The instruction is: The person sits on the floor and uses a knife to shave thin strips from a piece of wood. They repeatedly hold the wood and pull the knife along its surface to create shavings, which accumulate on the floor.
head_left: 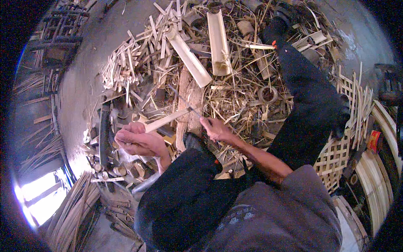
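Observation:
My left hand is closed around one end of a flat, pale bamboo strip. The strip's other end lies over an upright-looking brown wooden block. In my right hand is a knife, gripped by its handle. Its thin dark blade slants up and left across the block, touching or passing very close to the strip's far end; which of the two, I cannot tell. Just beyond the block lie two split bamboo halves, one pale trough leaning left and another standing straighter.
Short bamboo slats are heaped at the far left. Shavings and cut bamboo tubes litter the ground by my outstretched right leg. An openwork woven bamboo piece sits at right, near curved bamboo strips. Long thin sticks fill the lower left.

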`<state>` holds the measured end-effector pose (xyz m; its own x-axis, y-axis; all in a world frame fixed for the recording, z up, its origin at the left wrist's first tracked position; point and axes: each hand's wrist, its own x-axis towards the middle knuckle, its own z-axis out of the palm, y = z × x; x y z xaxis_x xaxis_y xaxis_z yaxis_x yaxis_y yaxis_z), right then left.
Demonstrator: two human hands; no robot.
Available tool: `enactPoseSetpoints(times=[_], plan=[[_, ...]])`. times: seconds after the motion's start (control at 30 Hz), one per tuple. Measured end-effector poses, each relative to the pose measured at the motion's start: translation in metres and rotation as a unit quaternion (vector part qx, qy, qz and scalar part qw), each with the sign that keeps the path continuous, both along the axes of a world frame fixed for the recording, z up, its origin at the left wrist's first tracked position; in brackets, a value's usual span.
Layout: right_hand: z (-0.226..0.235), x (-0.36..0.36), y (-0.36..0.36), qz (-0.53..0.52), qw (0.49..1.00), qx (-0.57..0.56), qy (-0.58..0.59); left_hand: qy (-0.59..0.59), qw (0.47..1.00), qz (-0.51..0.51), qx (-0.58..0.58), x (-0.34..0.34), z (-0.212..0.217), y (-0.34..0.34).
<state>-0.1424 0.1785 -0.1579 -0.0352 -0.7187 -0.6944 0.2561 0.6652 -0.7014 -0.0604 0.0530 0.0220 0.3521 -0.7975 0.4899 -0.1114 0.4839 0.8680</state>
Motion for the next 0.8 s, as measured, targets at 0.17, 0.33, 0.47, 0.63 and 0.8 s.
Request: enactPoseSetpoints(times=[0.17,0.33,0.47,0.63,0.8], plan=[[0.068,0.009,0.002,-0.02,0.911,-0.356,0.206,0.008,0.999,0.037,0.028,-0.005,0.004,0.006],[-0.081,0.005,0.022,-0.057,0.946,-0.079,0.309,-0.002,1.0,-0.023,0.0,-0.013,0.007,0.001],[-0.043,0.0,0.007,-0.03,0.976,-0.093,0.195,-0.014,0.999,0.031,0.005,0.004,0.001,-0.007],[-0.006,0.007,0.016,0.018,0.952,-0.139,0.272,-0.031,0.999,0.029,0.017,0.005,0.003,0.002],[-0.02,0.005,0.021,-0.025,0.964,-0.083,0.25,-0.043,0.998,0.039,0.022,0.014,0.004,0.005]])
